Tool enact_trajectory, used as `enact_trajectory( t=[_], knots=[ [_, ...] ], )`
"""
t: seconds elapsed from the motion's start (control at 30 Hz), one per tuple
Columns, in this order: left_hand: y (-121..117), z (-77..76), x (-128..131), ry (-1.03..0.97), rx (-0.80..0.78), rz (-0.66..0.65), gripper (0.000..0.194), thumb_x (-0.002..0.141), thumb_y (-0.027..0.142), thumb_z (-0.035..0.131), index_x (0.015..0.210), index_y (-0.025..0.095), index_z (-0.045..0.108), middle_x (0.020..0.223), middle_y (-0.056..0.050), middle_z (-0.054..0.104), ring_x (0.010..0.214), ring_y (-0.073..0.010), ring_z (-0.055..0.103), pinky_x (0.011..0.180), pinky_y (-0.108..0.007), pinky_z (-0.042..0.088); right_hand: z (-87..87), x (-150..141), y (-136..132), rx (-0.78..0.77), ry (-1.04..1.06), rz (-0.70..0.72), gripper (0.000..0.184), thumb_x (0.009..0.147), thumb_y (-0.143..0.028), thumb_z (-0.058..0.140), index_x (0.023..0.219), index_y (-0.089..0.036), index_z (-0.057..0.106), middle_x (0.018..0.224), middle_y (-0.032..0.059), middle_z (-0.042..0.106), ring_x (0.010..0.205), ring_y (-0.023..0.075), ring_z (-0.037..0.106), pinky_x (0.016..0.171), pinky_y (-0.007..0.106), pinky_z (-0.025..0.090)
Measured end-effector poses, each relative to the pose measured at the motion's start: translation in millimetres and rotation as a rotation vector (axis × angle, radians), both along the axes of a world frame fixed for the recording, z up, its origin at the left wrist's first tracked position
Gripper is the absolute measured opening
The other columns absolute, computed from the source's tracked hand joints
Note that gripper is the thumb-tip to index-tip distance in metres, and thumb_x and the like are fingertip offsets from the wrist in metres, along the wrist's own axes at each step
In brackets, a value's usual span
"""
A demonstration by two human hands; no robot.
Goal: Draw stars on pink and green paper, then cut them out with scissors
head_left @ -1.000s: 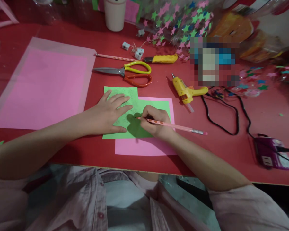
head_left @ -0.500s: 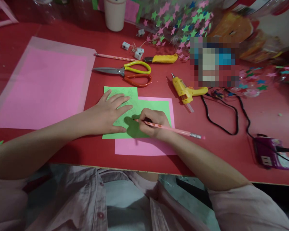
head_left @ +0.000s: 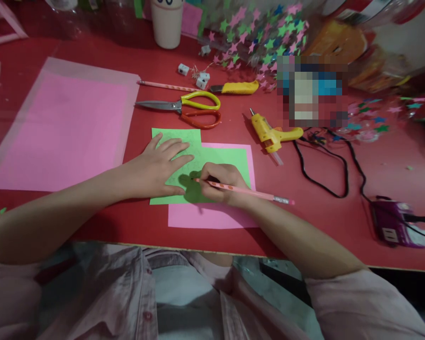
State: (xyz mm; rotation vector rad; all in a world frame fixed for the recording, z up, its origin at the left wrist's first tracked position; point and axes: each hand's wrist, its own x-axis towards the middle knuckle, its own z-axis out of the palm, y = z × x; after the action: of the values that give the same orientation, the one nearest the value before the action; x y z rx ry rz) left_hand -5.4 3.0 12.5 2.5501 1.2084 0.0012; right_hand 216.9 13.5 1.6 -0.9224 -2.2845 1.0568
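My left hand [head_left: 156, 167] lies flat with fingers spread on a green paper [head_left: 230, 158], holding it down on the red table [head_left: 375, 165]. Faint pencil lines show on the green sheet. My right hand [head_left: 221, 183] is closed round a pink pencil [head_left: 255, 192], whose tip touches the green paper near my left thumb. The green sheet overlaps a smaller pink paper [head_left: 205, 216] beneath it.
A large pink sheet [head_left: 63, 127] lies at the left. Behind the papers are scissors [head_left: 187, 105], a yellow utility knife [head_left: 237, 87], a second pencil [head_left: 166, 85] and a cup [head_left: 167, 21]. A yellow glue gun [head_left: 271, 134] with black cable and a purple plug block [head_left: 393, 222] sit right.
My right hand with the pencil has shifted a little left and toward me across the green paper. My left hand has stayed in place.
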Motion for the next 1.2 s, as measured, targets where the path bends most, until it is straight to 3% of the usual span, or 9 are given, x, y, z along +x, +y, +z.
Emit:
enact_trajectory(
  t=[0.13,0.37,0.47,0.57,0.73,0.9,1.0,1.1,1.2],
  knots=[
    [0,0.1,0,-0.007,-0.004,0.004,0.072,0.087,0.054,0.059,0.145,0.014,0.044,0.158,-0.02,0.034,0.147,-0.0387,0.028,0.118,-0.064,0.014,0.3,-1,0,-0.026,0.062,-0.02,0.014,0.075,-0.016,0.051,0.065,-0.022,0.044,0.055,-0.0075,0.042,0.05,0.007,0.036,0.05,0.022,0.03],
    [13,3.3,-11,-0.078,0.006,0.07,0.069,0.089,0.058,0.051,0.143,0.016,0.045,0.149,-0.016,0.047,0.14,-0.0327,0.04,0.12,-0.061,0.01,-1.9,9,17,0.044,0.272,-0.456,0.009,0.084,-0.027,0.061,0.088,-0.019,0.06,0.084,0.0021,0.064,0.072,0.0129,0.055,0.064,0.026,0.044],
    [24,4.1,-21,-0.066,0.079,0.147,0.067,0.088,0.058,0.051,0.14,0.015,0.047,0.148,-0.016,0.047,0.138,-0.0336,0.041,0.119,-0.057,0.02,-1.4,18,28,0.068,0.213,-0.445,0.015,0.091,-0.03,0.054,0.095,-0.019,0.064,0.09,0.0059,0.069,0.081,0.0178,0.061,0.074,0.033,0.049],
    [29,3.6,-26,0.049,0.12,0.202,0.067,0.085,0.054,0.054,0.138,0.014,0.049,0.147,-0.019,0.047,0.135,-0.0373,0.043,0.114,-0.057,0.027,-5.2,25,37,0.282,-0.013,-0.373,0.014,0.089,-0.023,0.055,0.097,-0.021,0.067,0.101,0.0096,0.072,0.097,0.0248,0.062,0.09,0.041,0.047],
    [29,8.5,-22,0.132,0.072,0.214,0.064,0.086,0.044,0.05,0.141,0.01,0.046,0.144,-0.021,0.05,0.133,-0.0378,0.046,0.114,-0.059,0.028,-17.4,26,42,0.417,-0.226,-0.291,0.029,0.092,-0.015,0.043,0.111,-0.02,0.065,0.109,0.0131,0.07,0.104,0.0273,0.06,0.089,0.042,0.047],
    [38,10.4,-28,0.009,-0.015,0.353,0.065,0.082,0.029,0.054,0.143,0.012,0.043,0.141,-0.016,0.052,0.13,-0.0307,0.049,0.108,-0.043,0.041,-18.8,21,38,0.535,-0.373,-0.275,0.026,0.092,-0.021,0.048,0.113,-0.016,0.063,0.107,0.0166,0.066,0.098,0.0306,0.055,0.083,0.043,0.045],
    [44,3.9,-29,-0.056,-0.018,0.426,0.066,0.075,0.026,0.061,0.138,0.01,0.049,0.129,-0.017,0.056,0.122,-0.0323,0.052,0.103,-0.043,0.044,-19.7,18,37,0.559,-0.415,-0.3,0.026,0.091,-0.023,0.049,0.113,-0.016,0.063,0.107,0.0172,0.063,0.097,0.0317,0.053,0.081,0.044,0.044],
    [46,-1.9,-27,-0.151,-0.045,0.509,0.056,0.066,0.023,0.066,0.12,0.011,0.062,0.117,-0.016,0.056,0.114,-0.0356,0.054,0.099,-0.047,0.045,-22.4,17,39,0.546,-0.393,-0.311,0.024,0.088,-0.025,0.054,0.11,-0.016,0.063,0.106,0.0167,0.061,0.098,0.032,0.053,0.083,0.046,0.044],
    [44,-2.2,-28,-0.288,-0.092,0.533,0.036,0.065,0.021,0.061,0.1,0.014,0.065,0.11,-0.012,0.057,0.105,-0.0297,0.057,0.094,-0.043,0.047,-21.4,21,49,0.456,-0.282,-0.336,0.019,0.087,-0.023,0.053,0.103,-0.018,0.062,0.103,0.0144,0.062,0.096,0.0296,0.055,0.084,0.044,0.045]
  ],
)
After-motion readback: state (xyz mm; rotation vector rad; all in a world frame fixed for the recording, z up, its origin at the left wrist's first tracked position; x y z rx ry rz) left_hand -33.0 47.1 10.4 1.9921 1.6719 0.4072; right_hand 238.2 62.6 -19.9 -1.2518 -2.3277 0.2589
